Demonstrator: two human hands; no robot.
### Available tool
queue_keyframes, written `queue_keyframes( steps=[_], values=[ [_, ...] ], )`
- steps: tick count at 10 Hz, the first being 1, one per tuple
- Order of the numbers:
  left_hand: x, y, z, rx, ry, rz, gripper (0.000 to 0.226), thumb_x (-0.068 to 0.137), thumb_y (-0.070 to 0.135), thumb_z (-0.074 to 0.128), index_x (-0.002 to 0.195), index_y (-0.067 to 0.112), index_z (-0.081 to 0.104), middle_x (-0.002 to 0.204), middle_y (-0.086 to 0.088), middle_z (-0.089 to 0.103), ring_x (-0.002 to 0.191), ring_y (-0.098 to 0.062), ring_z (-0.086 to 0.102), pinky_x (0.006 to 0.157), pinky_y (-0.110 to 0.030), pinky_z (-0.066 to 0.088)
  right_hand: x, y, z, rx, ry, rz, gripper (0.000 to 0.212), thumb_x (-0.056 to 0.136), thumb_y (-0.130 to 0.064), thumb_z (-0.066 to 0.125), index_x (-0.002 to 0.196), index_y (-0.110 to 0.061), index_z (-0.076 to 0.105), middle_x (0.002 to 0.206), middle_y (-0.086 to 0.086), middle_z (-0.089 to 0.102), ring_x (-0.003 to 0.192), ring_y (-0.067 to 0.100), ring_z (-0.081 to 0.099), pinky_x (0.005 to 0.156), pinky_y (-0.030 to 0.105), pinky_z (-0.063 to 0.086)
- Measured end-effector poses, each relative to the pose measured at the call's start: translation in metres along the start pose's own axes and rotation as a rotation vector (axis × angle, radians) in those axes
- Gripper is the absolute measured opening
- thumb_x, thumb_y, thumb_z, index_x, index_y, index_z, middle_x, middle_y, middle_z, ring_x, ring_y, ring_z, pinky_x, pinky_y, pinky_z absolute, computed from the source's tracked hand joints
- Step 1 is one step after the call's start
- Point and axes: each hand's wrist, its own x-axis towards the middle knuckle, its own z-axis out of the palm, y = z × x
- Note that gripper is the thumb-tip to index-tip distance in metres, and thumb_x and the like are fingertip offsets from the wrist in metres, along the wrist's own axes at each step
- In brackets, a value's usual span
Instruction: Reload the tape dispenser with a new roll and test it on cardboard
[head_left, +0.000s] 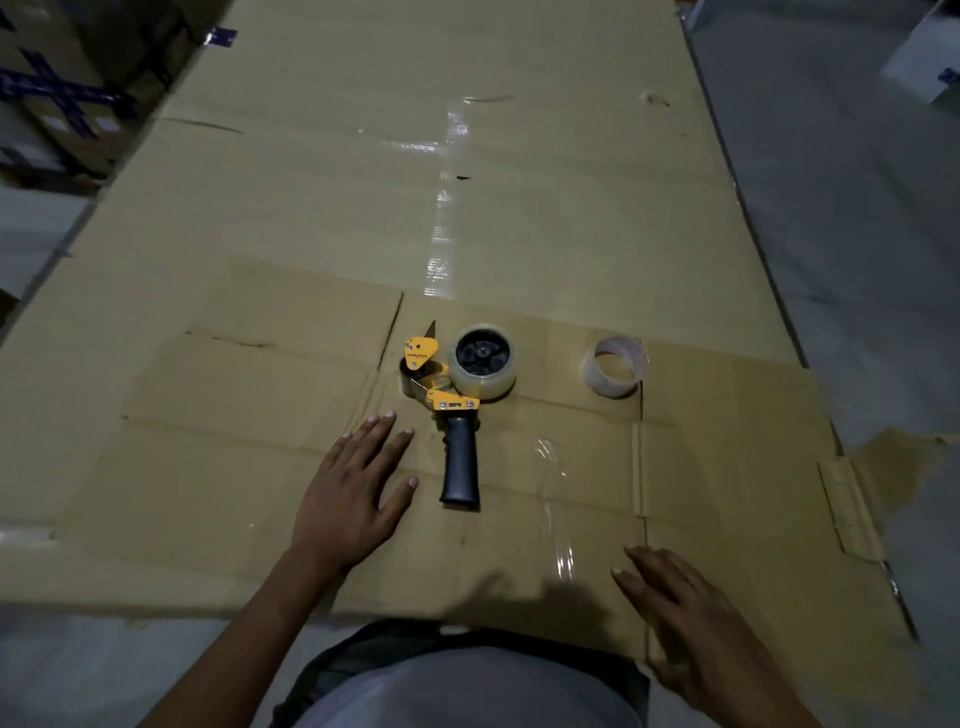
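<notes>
A yellow and black tape dispenser (451, 415) lies on its side on a flattened cardboard sheet (218, 447), black handle pointing toward me. A clear tape roll (483, 382) sits on its black hub. To the right stands a near-empty tape core (615, 366). A strip of clear tape (556, 499) runs down the cardboard right of the handle. My left hand (353, 488) rests flat and open on the cardboard just left of the handle, not touching it. My right hand (696, 618) lies open near the front edge, holding nothing.
A larger cardboard sheet (395, 182) stretches ahead with a glossy tape line (441, 208) down its middle. Stacked boxes with blue tape (62, 93) stand at the far left. Grey floor (857, 234) runs along the right. A small flap (847, 509) sticks out at the sheet's right edge.
</notes>
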Motion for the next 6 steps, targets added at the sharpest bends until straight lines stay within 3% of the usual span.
queue_keyframes(
  steps=[1,2,4,5,6],
  values=[
    [0.0,0.003,0.0,-0.017,0.012,-0.023,0.065,0.106,0.056,0.047,0.166,0.031,0.04,0.178,0.004,0.028,0.166,-0.016,0.022,0.133,-0.042,0.026,0.011,0.02,-0.015,0.051,-0.039,-0.035,0.107,0.054,-0.058,0.089,0.152,-0.048,0.047,0.169,-0.018,0.024,0.153,0.01,0.03,0.114,0.017,0.026],
    [-0.002,0.011,-0.001,-0.032,0.038,-0.065,0.063,0.105,0.054,0.049,0.163,0.03,0.044,0.177,0.002,0.032,0.164,-0.019,0.029,0.131,-0.044,0.029,0.017,0.025,-0.026,0.069,-0.053,-0.08,0.099,0.065,-0.05,0.091,0.153,-0.051,0.044,0.169,-0.028,0.011,0.158,0.0,0.009,0.121,0.019,0.026],
    [-0.003,0.018,0.002,-0.038,0.067,-0.113,0.062,0.105,0.052,0.048,0.162,0.028,0.047,0.176,0.0,0.034,0.163,-0.022,0.031,0.13,-0.045,0.028,0.025,0.034,-0.03,0.075,-0.065,-0.119,0.102,0.068,-0.045,0.092,0.156,-0.046,0.041,0.17,-0.028,0.009,0.158,-0.001,0.007,0.121,0.016,0.022],
    [-0.002,0.026,0.002,-0.059,0.1,-0.146,0.056,0.106,0.047,0.051,0.155,0.021,0.055,0.17,-0.004,0.044,0.158,-0.025,0.04,0.127,-0.046,0.035,0.031,0.032,-0.043,0.104,-0.11,-0.112,0.101,0.072,-0.051,0.088,0.159,-0.041,0.037,0.168,-0.028,0.007,0.158,-0.001,0.007,0.12,0.014,0.019],
    [0.018,0.037,-0.007,-0.06,0.196,-0.214,0.048,0.104,0.041,0.047,0.134,0.01,0.067,0.142,-0.012,0.065,0.131,-0.032,0.062,0.108,-0.045,0.049,0.056,0.01,-0.074,0.216,-0.011,-0.099,0.095,0.072,-0.066,0.082,0.155,-0.041,0.042,0.162,-0.028,0.024,0.152,-0.001,0.023,0.119,0.022,0.027]
  ],
)
